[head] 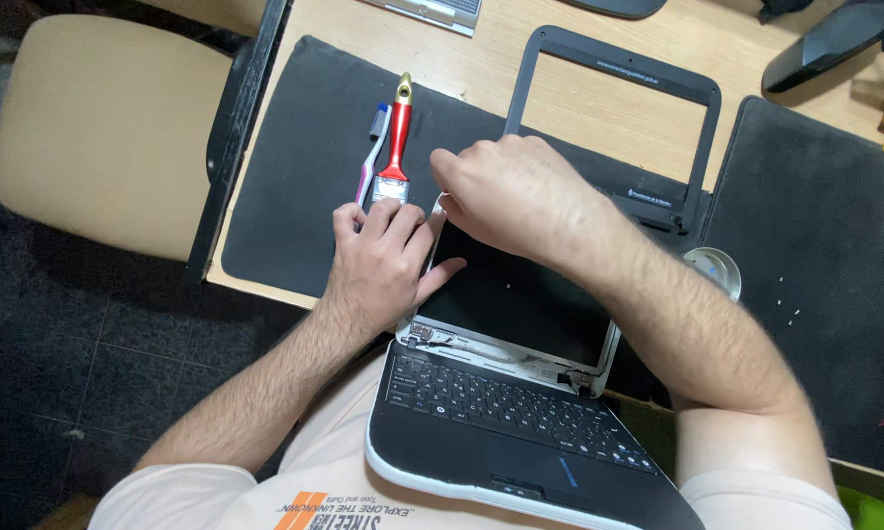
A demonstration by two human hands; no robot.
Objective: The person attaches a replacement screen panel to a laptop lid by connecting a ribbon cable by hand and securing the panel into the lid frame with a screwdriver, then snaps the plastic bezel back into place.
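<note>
The small black-and-white laptop [506, 393] lies open flat, its bare dark screen panel [516, 294] directly under both hands. The right hand [511, 196] pinches the panel's top-left corner; the left hand [383, 257], fingers loosely together, presses its left edge.

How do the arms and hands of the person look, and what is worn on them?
Both forearms are bare and hairy, without a watch, bracelet or gloves. The left hand and right hand show no rings. Short pale peach sleeves of a T-shirt end near the elbows; the shirt has an orange and dark print on the chest.
</note>
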